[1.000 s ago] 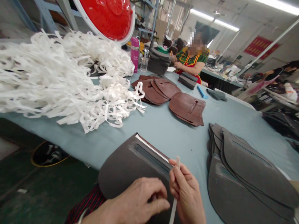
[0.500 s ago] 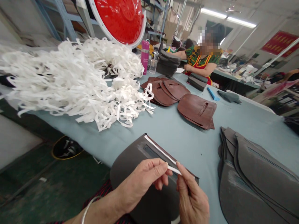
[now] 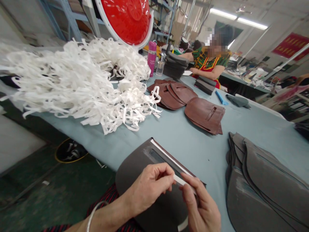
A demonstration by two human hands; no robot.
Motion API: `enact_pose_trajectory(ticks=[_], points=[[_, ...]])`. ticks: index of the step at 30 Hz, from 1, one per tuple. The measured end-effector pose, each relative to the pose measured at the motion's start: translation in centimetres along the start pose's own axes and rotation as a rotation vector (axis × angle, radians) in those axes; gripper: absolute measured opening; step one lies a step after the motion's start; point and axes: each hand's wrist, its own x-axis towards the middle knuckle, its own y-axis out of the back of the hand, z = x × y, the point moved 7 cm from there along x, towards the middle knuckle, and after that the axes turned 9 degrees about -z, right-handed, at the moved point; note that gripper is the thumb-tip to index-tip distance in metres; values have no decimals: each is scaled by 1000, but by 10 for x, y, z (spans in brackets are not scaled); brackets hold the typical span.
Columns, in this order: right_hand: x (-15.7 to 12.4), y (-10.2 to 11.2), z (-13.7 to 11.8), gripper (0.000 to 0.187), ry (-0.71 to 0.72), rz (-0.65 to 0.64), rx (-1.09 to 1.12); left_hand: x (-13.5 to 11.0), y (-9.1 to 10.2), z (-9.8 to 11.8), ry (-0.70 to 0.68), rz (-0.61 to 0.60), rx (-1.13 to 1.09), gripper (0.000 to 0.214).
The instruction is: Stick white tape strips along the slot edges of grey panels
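Two hands meet low in the head view, over the near edge of the bench point(image 3: 183, 138). The left hand point(image 3: 149, 185) is closed, thumb and forefinger pinching one end of a short white strip point(image 3: 180, 180). The right hand point(image 3: 202, 209) is closed too, its fingertips gripping the other end, so the strip is stretched between them just above a dark panel point(image 3: 135, 161). That panel lies flat, half off the bench edge, with its rounded end to the left and a slot cut in it. A white tape line point(image 3: 166, 155) runs along its far edge; I cannot tell whether it joins the pinched strip. A thin bangle point(image 3: 93, 216) sits on the left wrist.

Off to the right, a fanned stack of grey panels point(image 3: 265, 180) lies close by. Further back are two heaps of brown panels point(image 3: 205, 114). On the left a big tangle of white strips point(image 3: 79, 77) spreads across the bench, with a red round lid point(image 3: 127, 17) tilted above it. A pink bottle point(image 3: 152, 58) stands behind, and a co-worker point(image 3: 207, 62) is at the far end.
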Motion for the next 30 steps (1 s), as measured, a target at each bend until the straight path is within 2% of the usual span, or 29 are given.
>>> enact_pose_trajectory(ticks=[2, 4, 8, 10, 16, 22, 24, 27, 30], points=[[3, -1, -6, 13, 29, -29, 28, -1, 0, 2, -28, 23, 30, 17], [3, 1, -14, 12, 105, 2, 24, -2, -2, 3, -26, 23, -3, 16], [-3, 10, -28, 27, 308, 115, -117, -2, -9, 3, 10, -44, -163, 21], [-7, 13, -31, 31, 362, 142, -204, -2, -10, 4, 8, -60, -216, 23], [-10, 14, -31, 30, 388, 165, -298, -4, -9, 5, 4, -49, -256, 20], [-6, 12, -35, 25, 395, 150, -200, -5, -9, 4, 17, -50, -268, 13], [-4, 11, -36, 20, 356, 154, -151, -4, -10, 4, 23, -59, -263, 13], [-4, 11, -29, 8, 176, 221, -100, -3, -11, 6, 13, -65, -257, 11], [-7, 1, -20, 15, 8, 209, -52, -3, -6, 3, 13, -45, -253, 9]])
